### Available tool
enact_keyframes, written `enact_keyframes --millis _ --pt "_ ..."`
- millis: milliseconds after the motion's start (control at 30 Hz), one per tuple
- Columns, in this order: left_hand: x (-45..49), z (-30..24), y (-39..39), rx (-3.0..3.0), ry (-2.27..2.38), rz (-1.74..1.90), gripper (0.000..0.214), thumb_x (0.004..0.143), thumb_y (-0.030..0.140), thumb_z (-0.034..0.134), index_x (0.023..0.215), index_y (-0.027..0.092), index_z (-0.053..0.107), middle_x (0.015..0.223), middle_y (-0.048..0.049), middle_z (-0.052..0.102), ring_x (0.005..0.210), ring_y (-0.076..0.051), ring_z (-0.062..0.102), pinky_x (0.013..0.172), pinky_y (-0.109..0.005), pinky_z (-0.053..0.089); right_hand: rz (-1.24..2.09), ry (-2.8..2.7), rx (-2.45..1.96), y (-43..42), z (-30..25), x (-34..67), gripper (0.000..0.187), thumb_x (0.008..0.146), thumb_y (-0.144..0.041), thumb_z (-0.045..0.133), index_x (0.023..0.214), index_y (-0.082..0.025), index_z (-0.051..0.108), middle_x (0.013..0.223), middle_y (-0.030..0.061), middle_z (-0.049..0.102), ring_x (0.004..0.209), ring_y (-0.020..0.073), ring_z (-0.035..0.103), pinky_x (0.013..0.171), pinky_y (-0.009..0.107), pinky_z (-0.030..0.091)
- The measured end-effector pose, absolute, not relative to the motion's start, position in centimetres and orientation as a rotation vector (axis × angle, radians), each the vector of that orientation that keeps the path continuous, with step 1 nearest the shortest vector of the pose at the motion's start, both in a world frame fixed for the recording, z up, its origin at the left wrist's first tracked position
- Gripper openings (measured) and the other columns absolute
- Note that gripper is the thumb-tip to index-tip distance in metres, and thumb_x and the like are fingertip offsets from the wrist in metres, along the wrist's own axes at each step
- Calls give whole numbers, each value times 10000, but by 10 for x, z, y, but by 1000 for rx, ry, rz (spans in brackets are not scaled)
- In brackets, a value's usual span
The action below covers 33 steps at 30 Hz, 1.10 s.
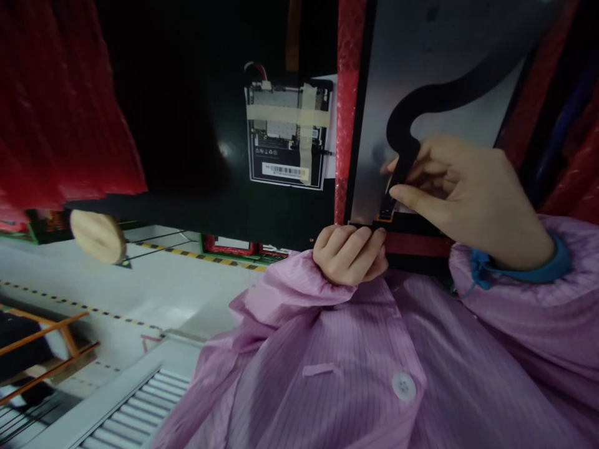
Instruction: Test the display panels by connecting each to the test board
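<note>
Between the thumb and fingers of my right hand [461, 193] is a black flat ribbon cable [407, 118], pinched near its lower end. The cable curves up and right across a grey metal-backed display panel [374, 156]. Its end lies by a small orange-edged connector [386, 217] near the panel's bottom edge. My left hand [350, 252] is closed, with its fingers curled over that bottom edge just left of the connector; the fingertips are partly hidden. A blue wrist strap [538, 262] circles my right wrist.
Left of the panel, a circuit board module [287, 134] with tape strips and a barcode label lies on a black surface [187, 156]. A red bubble-wrap strip [346, 112] separates them. More red bubble wrap [60, 112] hangs left, above a round wooden disc [97, 237]. A slatted grey unit [135, 405] stands below.
</note>
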<state>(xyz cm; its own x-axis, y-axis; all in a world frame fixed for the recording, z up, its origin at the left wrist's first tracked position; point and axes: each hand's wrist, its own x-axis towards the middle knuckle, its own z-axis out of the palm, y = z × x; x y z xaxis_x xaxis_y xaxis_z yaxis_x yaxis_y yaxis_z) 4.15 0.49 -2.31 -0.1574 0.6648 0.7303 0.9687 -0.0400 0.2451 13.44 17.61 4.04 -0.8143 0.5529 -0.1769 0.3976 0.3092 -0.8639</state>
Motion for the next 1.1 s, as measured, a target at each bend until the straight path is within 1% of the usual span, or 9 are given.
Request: enact_keyframes --millis 167,333,600,700,900,967,1000,1033,1100 --pt "42 -24 5 -1717 -1850 -1046 172 822 196 577 878 153 735 727 -13 663 612 -143 557 570 -296 443 1491 -2503 -849 177 44 134 264 817 -236 737 1061 -273 645 879 -16 728 760 194 718 713 363 610" --pt "41 -23 4 -1723 -1869 -1021 168 824 192 577 885 160 731 722 -11 673 604 -145 563 577 -294 451 1477 -2509 -845 177 44 134 262 832 -248 728 1079 -274 644 860 -21 725 767 190 724 764 364 616" --pt "42 -21 5 -1718 -1911 -1025 217 841 207 583 975 181 751 743 -19 691 618 -155 591 601 -314 439 1412 -2546 -749 178 37 136 238 868 -338 701 1096 -288 654 863 -22 736 753 190 715 706 352 606" --pt "44 -17 7 -1698 -1982 -937 276 863 220 549 1043 151 747 730 -24 678 605 -147 579 593 -316 410 1408 -2557 -751 178 37 136 225 870 -325 699 1087 -279 659 870 -15 738 758 193 715 712 354 605" --pt "44 -14 8 -1714 -2006 -884 268 859 220 566 1017 118 757 723 -30 655 607 -148 548 610 -321 378 1357 -2520 -839 176 39 138 192 872 -330 703 1049 -271 660 825 -18 720 717 189 698 703 367 596" --pt "44 -14 8 -1712 -1997 -897 261 858 205 568 1009 106 757 711 -30 644 606 -146 538 612 -321 372 1172 -2502 -937 177 40 142 165 908 -365 661 1031 -254 664 801 3 707 691 190 683 674 369 580" --pt "44 -14 9 -1709 -1993 -899 259 859 201 566 1006 106 758 704 -28 640 606 -145 537 612 -320 372 1016 -2525 -928 177 40 146 161 928 -358 631 1034 -242 666 820 23 709 719 200 686 702 381 579" --pt "43 -14 9 -1712 -1991 -893 259 858 199 567 1006 106 759 699 -24 638 606 -144 537 612 -318 374 857 -2575 -858 178 40 149 170 943 -330 603 1063 -225 665 889 53 723 797 223 697 771 406 578" --pt "44 -13 9 -1717 -1988 -877 263 849 196 571 1007 102 759 690 -20 643 605 -145 541 610 -315 384 610 -2691 -555 178 37 156 251 950 -227 551 1182 -189 640 1140 106 723 1040 287 681 948 470 537"
